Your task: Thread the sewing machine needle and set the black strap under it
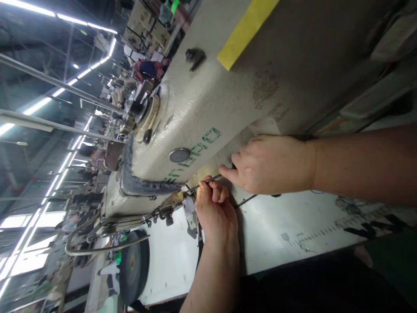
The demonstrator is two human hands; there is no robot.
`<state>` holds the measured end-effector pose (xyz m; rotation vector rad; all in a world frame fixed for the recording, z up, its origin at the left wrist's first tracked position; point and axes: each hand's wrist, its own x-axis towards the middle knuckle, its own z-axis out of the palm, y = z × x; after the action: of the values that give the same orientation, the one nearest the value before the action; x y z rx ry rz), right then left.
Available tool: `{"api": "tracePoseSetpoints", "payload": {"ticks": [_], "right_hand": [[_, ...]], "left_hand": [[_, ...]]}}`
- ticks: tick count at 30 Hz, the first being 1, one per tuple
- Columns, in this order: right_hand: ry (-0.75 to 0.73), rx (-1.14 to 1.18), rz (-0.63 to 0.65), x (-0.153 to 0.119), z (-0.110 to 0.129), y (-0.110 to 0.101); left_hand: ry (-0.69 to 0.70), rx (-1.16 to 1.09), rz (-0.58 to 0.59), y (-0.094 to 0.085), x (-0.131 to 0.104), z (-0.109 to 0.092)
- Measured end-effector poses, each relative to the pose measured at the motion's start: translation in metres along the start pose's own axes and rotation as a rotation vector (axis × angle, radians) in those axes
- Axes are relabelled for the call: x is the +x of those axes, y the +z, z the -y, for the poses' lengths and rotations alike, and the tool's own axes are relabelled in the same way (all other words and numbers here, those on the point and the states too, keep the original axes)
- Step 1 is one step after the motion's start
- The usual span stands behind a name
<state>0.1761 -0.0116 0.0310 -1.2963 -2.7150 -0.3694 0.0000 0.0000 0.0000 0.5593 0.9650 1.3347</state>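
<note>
- Running lengthwise between your hands, in the head view, the rod (214, 178) lies beside the machine (198, 104).
- Your left hand (216, 213) is nearer, fingertips pinching it.
- Your right hand (270, 164) curls, index at its end; grip unclear.

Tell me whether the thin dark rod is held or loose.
Held: the thin dark rod runs through the bent fingers of the left hand.

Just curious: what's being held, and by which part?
A thin dark rod, pinched along its visible length by the left hand; the right hand meets one end, its grip unclear.
</note>
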Motion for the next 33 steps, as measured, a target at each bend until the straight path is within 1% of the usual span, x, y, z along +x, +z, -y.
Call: {"api": "tracePoseSetpoints", "payload": {"ticks": [2,7,9,12,16,17,20,23,26,30,33], "right_hand": [[-0.005,0.002,-0.019,0.0,0.0,0.002],[0.002,-0.001,-0.176,-0.003,0.001,0.012],[0.008,0.006,-0.196,-0.003,0.002,0.014],[0.004,0.051,-0.141,-0.002,0.0,0.008],[-0.011,0.122,0.04,0.002,-0.002,-0.008],[-0.008,0.132,0.068,0.002,-0.002,-0.011],[0.018,0.143,0.082,0.002,-0.002,-0.014],[0.033,0.13,0.051,0.002,-0.002,-0.01],[0.007,0.104,0.008,0.001,-0.002,-0.003],[-0.007,0.056,-0.074,-0.001,-0.001,0.003],[-0.004,0.014,-0.138,-0.002,0.001,0.006]], "left_hand": [[-0.001,-0.007,0.004,0.001,0.0,0.0],[0.008,-0.016,0.029,0.0,-0.001,0.0],[0.015,0.009,0.043,-0.001,-0.001,0.0],[0.024,0.037,0.05,-0.001,-0.001,0.0],[0.01,0.008,0.023,0.001,-0.001,0.0],[0.005,-0.004,0.014,0.002,-0.001,0.0],[0.001,-0.036,-0.018,0.004,-0.001,-0.001],[0.003,-0.044,-0.029,0.004,-0.001,-0.001],[0.01,-0.025,-0.021,0.004,-0.001,0.0],[0.014,0.003,0.008,0.002,-0.001,0.001],[0.02,0.003,0.004,0.002,-0.001,0.002]]}}
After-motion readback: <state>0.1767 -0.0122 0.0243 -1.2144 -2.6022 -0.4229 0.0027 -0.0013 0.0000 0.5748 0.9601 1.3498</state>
